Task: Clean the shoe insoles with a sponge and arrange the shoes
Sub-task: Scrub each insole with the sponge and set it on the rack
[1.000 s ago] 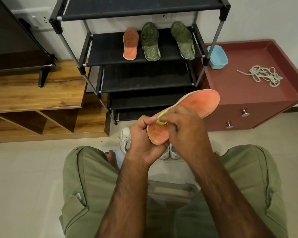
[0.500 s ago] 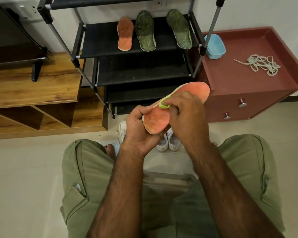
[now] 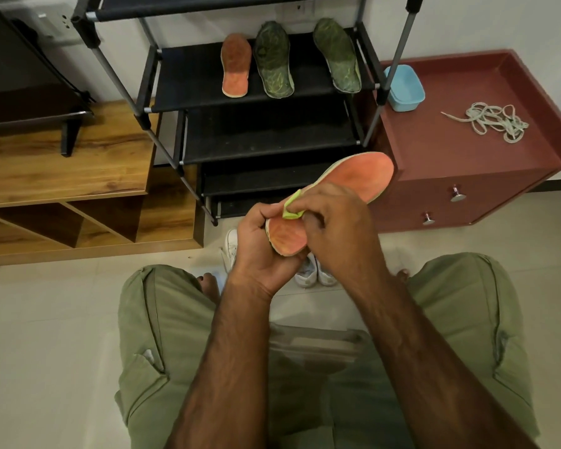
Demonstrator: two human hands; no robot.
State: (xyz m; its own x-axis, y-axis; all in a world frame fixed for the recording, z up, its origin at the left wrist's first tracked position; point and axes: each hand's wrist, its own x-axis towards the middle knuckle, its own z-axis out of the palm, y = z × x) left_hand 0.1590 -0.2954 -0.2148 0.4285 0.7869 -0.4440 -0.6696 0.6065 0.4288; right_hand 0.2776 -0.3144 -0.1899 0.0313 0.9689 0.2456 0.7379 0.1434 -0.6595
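Observation:
An orange insole [image 3: 360,176] is held up in front of me, toe end pointing up and right. My left hand [image 3: 259,244] grips its heel end from the left and below. My right hand [image 3: 334,222] pinches a small lime-green sponge [image 3: 291,209] and presses it on the insole's middle. On the black shoe rack [image 3: 266,131], one shelf carries another orange insole [image 3: 236,69] and two dark green insoles [image 3: 272,63] [image 3: 337,55]. White shoes [image 3: 314,270] stand on the floor beneath my hands, mostly hidden.
A dark red drawer cabinet [image 3: 467,157] stands right of the rack, with a light blue tub [image 3: 404,87] and a tangle of white laces [image 3: 496,121] on top. A wooden TV unit [image 3: 62,176] is at left. A clear container [image 3: 314,345] sits between my knees.
The sponge in my right hand has shifted a little along the insole toward its heel and back. My view has tilted slightly. My left hand keeps its grip.

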